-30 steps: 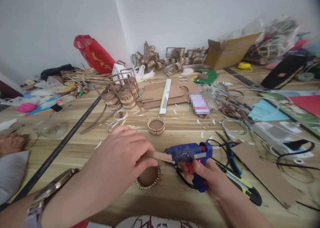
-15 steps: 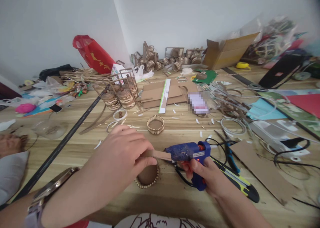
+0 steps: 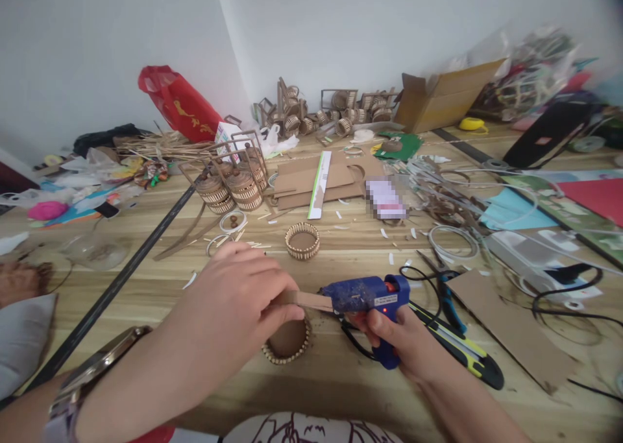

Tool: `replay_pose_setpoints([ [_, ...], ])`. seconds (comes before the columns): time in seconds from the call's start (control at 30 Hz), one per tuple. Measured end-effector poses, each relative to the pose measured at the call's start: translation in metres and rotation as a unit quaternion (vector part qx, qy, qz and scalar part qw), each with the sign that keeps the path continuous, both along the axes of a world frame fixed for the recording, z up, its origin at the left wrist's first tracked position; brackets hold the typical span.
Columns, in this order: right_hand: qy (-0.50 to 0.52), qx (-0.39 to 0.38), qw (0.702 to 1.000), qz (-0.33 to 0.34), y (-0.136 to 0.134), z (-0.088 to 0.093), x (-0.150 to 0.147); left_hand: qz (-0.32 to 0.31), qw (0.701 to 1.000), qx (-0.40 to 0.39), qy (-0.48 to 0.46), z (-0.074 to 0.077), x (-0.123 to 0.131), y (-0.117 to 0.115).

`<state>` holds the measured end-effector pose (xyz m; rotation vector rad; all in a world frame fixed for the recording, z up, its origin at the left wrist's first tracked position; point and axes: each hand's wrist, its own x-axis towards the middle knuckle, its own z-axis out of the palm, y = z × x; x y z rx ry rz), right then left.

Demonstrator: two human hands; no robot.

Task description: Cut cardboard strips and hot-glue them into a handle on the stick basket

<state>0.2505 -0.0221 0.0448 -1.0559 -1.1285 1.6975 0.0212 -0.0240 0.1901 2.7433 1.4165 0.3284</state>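
Note:
My left hand [image 3: 243, 294] pinches a narrow brown cardboard strip [image 3: 311, 299] between thumb and fingers. The strip's far end meets the nozzle of a blue glue gun [image 3: 363, 295], whose small red light is lit. My right hand [image 3: 402, 339] is wrapped round the gun's handle, its fingers partly hidden behind it. Under my left hand, a round ring-edged basket [image 3: 288, 342] lies on the table, its upper side covered by my fingers. A second small round basket [image 3: 302, 242] sits a little farther back.
A yellow-black cutter [image 3: 462, 349], blue-handled pliers [image 3: 451, 303] and a cardboard piece [image 3: 513, 329] lie right of my right hand. Behind are lidded baskets [image 3: 244, 191], cardboard sheets [image 3: 296, 174] and a phone [image 3: 386, 198]. Another person's hand [image 3: 19, 279] rests at far left.
The fingers of my right hand have drawn in at the glue gun's trigger, and the red trigger shows less. Otherwise both hands, strip and gun hold nearly the same place.

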Motion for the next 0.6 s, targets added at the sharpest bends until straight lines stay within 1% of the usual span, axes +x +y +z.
replay_pose_setpoints([
  [0.13,0.007,0.011,1.0,-0.001,-0.001,-0.003,0.001,-0.002,1.0,-0.004,-0.003,0.001,0.0,0.0],
  [0.27,0.008,0.026,1.0,0.014,-0.002,-0.008,0.001,-0.002,1.0,-0.004,0.002,0.0,0.0,0.0],
  [0.47,-0.009,0.019,1.0,0.002,-0.003,-0.01,0.002,-0.001,1.0,-0.009,0.01,0.0,0.0,0.0],
  [0.6,-0.018,0.016,1.0,-0.008,-0.004,-0.012,0.002,-0.003,1.0,-0.006,-0.002,0.0,0.0,0.0],
])
